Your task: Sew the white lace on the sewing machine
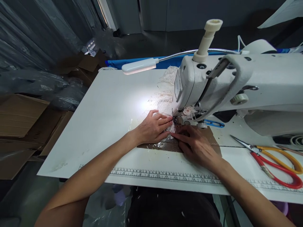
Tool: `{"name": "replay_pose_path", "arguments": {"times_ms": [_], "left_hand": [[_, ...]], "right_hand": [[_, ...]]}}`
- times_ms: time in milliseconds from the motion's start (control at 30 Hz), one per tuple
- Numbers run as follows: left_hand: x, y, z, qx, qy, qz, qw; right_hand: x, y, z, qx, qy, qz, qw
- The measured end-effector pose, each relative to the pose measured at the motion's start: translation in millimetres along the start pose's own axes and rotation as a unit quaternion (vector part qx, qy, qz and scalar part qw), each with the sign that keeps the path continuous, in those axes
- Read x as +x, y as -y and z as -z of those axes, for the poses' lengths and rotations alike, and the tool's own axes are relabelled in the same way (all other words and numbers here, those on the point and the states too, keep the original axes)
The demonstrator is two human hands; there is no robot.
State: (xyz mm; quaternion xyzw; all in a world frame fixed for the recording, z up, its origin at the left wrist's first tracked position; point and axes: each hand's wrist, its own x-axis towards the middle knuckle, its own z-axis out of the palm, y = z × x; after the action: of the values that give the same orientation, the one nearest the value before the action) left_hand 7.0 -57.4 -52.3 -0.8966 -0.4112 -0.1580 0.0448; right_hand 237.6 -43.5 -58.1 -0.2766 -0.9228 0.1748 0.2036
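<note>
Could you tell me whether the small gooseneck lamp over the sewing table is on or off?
On: the lamp casts a bright glare on the lace fabric and table below it.

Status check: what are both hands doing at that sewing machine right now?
Left hand and right hand flat, pressing lace fabric at the needle. Sewing machine over it. Scissors lie off right, clear.

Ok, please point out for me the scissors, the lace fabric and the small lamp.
scissors (281, 170): head view, on the red handle loop.
lace fabric (163, 99): head view, on the lit part behind the left hand.
small lamp (139, 66): head view, on the white lamp head.
</note>
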Motion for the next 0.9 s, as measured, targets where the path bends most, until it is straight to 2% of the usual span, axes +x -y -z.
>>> {"name": "replay_pose_path", "arguments": {"times_ms": [600,900], "left_hand": [[-1.0,-2.8,0.6,-0.006,0.005,0.029,1.000],[-1.7,4.8,0.3,-0.017,0.022,0.009,1.000]], "right_hand": [[-2.5,-0.3,-1.9,0.013,-0.005,-0.029,0.999],[-2.0,-0.1,-3.7,0.017,-0.014,-0.028,0.999]]}}
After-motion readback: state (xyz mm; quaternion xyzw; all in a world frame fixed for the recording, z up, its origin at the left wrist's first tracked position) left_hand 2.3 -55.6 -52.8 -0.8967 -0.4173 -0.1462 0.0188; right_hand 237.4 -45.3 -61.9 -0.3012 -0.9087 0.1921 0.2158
